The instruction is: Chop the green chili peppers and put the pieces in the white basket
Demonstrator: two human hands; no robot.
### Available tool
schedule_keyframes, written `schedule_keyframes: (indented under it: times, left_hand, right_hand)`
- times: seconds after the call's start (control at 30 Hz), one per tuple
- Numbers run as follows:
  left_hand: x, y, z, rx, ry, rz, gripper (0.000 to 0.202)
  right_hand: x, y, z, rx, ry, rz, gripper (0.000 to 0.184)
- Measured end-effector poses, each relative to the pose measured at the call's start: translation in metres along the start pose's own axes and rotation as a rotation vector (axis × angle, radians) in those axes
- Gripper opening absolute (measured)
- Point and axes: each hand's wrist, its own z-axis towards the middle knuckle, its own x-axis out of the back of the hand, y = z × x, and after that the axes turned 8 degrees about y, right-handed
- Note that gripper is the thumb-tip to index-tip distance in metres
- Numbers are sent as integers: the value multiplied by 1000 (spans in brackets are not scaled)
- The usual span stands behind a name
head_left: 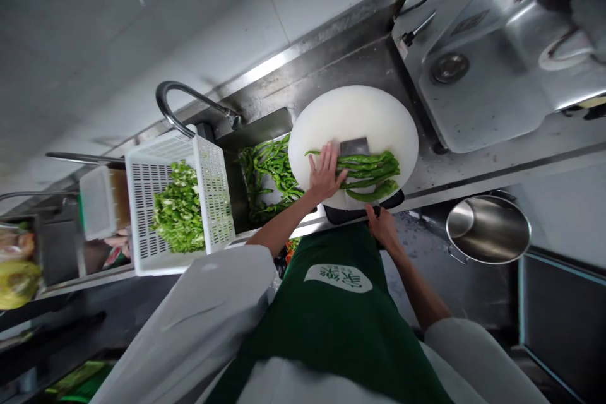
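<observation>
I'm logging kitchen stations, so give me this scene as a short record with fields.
Surface: round white board
Left hand: spread over the left part of the long green peppers
Right hand: closed on a dark handle
Grey blade: flat, partly hidden by peppers
Left side: loose peppers in sink; white basket with chopped greens
Right side: metal pot

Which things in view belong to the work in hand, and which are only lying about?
In the work:
- long green peppers, under the left hand
- round white board, beneath them
- knife, handle apparently in the right hand
- probably, more peppers in the sink, and the basket of chopped green pieces

Lying about, it seems:
- steel pot
- plastic box
</observation>
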Motion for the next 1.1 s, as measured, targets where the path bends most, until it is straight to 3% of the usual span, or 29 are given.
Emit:
schedule_keyframes:
  times: [0.17, 0.33, 0.57, 0.8, 1.1]
  left_hand:
    - [-5, -25, 0, -4, -18, -4, 79]
    - [-10, -24, 0, -9, -10, -29, 80]
    - [2, -25, -1, -13, -4, -66, 79]
    - [1, -38, -6, 6, -6, -73, 83]
    - [-1, -42, -5, -15, -13, -123, 85]
  right_hand:
    - [-5, -7, -2, -45, -2, -6, 39]
    - [-10, -14, 0, -16, 24, -88, 41]
    - [-25, -14, 2, 91, 157, -297, 35]
    - [-22, -21, 2, 11, 70, -172, 40]
    - [-35, -42, 0, -55, 66, -100, 39]
